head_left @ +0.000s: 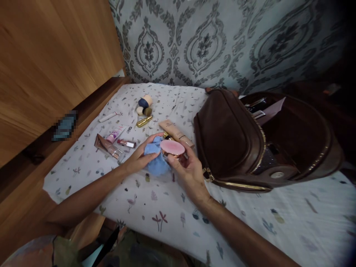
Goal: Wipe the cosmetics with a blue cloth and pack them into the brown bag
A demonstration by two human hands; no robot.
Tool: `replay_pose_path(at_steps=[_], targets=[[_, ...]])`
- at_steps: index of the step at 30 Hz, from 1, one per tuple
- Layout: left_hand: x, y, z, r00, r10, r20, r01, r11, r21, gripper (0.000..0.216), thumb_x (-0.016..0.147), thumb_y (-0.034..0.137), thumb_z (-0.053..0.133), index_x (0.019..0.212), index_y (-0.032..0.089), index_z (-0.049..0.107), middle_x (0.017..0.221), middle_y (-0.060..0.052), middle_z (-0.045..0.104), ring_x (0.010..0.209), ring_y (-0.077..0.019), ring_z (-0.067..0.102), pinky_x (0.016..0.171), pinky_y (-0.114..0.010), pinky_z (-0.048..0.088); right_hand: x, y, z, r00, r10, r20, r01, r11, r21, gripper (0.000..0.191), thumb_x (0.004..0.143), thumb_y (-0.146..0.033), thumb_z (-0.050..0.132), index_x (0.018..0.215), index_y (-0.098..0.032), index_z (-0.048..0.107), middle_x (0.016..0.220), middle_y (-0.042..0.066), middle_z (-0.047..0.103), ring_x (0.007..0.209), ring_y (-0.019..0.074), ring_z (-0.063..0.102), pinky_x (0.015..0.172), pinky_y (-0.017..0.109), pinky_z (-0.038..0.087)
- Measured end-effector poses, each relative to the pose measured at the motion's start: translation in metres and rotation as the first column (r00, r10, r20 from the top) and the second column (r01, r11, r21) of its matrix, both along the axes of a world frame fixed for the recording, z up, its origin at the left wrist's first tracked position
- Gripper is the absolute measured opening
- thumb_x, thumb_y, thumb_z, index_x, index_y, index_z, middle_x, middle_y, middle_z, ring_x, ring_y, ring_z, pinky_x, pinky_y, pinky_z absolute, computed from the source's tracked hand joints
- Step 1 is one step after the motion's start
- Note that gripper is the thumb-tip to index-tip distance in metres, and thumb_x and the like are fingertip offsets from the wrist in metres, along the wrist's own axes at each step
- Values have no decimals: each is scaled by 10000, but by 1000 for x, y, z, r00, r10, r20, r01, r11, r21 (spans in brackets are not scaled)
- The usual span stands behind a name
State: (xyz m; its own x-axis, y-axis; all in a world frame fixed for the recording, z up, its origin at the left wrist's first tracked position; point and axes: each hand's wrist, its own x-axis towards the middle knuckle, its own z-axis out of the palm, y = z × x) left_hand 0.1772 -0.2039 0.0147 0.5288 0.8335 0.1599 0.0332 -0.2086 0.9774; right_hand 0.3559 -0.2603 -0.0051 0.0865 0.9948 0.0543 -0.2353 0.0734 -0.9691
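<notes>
While the left hand (139,156) clutches cloth (157,165) and the right hand (191,172) a compact (172,147), wallpaper (205,46) backs printed sheeting (172,204).

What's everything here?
Cloth: one, blue, held left
Oval case: one, pink, held right
Bag: one, brown, right
Large tube: one, beige, beside bag
Smaller tubes: two, pink, brown; left
Vial: one, reddish, left
Shiny sticks: two, gold, centre
Thin stick: one, white, left
Rounded items: several, navy, cream, olive; back
Sheet: one, white, underneath
Wall: one, grey-patterned, behind
Panel: one, brown, left
Blurred object: one, bluish, left
Left fingers: several, on cloth
Right fingers: several, on case
</notes>
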Motion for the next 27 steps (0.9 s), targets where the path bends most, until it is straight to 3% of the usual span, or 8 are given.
replay_pose_path(at_steps=[3, 5, 9, 12, 15, 20, 24, 27], targets=[[0, -1, -3, 999, -43, -13, 44, 997, 57, 755, 901, 436, 699, 1545, 193, 389, 1467, -129, 558, 1326, -308, 550, 1123, -395, 438, 0, -2, 14, 973, 40, -229, -62, 994, -87, 670, 766, -532, 824, 1321, -227, 604, 1396, 100, 640, 1324, 280, 579, 1193, 468, 408], [0, -1, -4, 997, -74, -14, 75, 994, 82, 765, 914, 418, 692, 1568, 209, 354, 1519, -131, 514, 1367, -312, 519, 1156, -417, 415, 0, -1, 18, 955, 72, -288, -112, 986, -124, 616, 741, -507, 849, 1256, -242, 638, 1400, 80, 642, 1353, 279, 553, 1204, 459, 386], [-2, 2, -2, 998, -54, 27, 49, 988, 145, 672, 960, 403, 632, 1557, 219, 384, 1535, -129, 503, 1409, -304, 485, 1192, -430, 373, 1, 0, 16, 952, 141, -271, -194, 965, -179, 549, 714, -506, 864, 1166, -270, 659, 1353, 47, 665, 1329, 283, 561, 1166, 464, 408], [-2, 3, 2, 998, -23, 60, 14, 989, 147, 583, 983, 396, 592, 1524, 238, 442, 1451, -116, 585, 1319, -283, 574, 1130, -405, 438, 1, -2, 15, 951, 231, -206, -268, 947, -175, 625, 710, -529, 858, 1237, -276, 636, 1235, 52, 705, 1186, 268, 630, 1101, 457, 444], [0, 1, 5, 996, -88, 10, 83, 966, 245, 498, 995, 399, 566, 1468, 246, 526, 1413, -107, 602, 1299, -282, 587, 1135, -403, 434, 3, -4, 16, 949, 268, -165, -298, 934, -196, 674, 729, -566, 837, 1302, -284, 620, 1103, 40, 718, 1038, 233, 648, 1003, 416, 486], [3, -1, 0, 987, -145, -70, 160, 833, 529, 615, 1023, 439, 494, 1592, 276, 327, 1520, -149, 463, 1453, -317, 419, 1218, -487, 343, 5, -2, 16, 935, 239, -263, -299, 929, -219, 520, 748, -554, 833, 1175, -300, 678, 1125, 16, 711, 983, 194, 639, 828, 312, 530], [8, -6, -10, 980, -23, -198, 160, 684, 711, 763, 1013, 464, 525, 1638, 298, 121, 1599, -190, 294, 1533, -340, 270, 1218, -530, 352, 4, 0, 15, 912, 276, -303, -341, 922, -184, 408, 813, -584, 761, 1091, -292, 706, 1142, 37, 717, 1068, 255, 669, 873, 380, 581], [11, -9, -14, 961, 61, -269, 175, 617, 767, 819, 995, 481, 557, 1634, 291, 82, 1610, -212, 225, 1530, -361, 265, 1186, -522, 404, 2, -1, 14, 925, 300, -234, -345, 921, -182, 441, 853, -620, 699, 1149, -293, 681, 1117, 50, 726, 1088, 283, 683, 874, 414, 603]])
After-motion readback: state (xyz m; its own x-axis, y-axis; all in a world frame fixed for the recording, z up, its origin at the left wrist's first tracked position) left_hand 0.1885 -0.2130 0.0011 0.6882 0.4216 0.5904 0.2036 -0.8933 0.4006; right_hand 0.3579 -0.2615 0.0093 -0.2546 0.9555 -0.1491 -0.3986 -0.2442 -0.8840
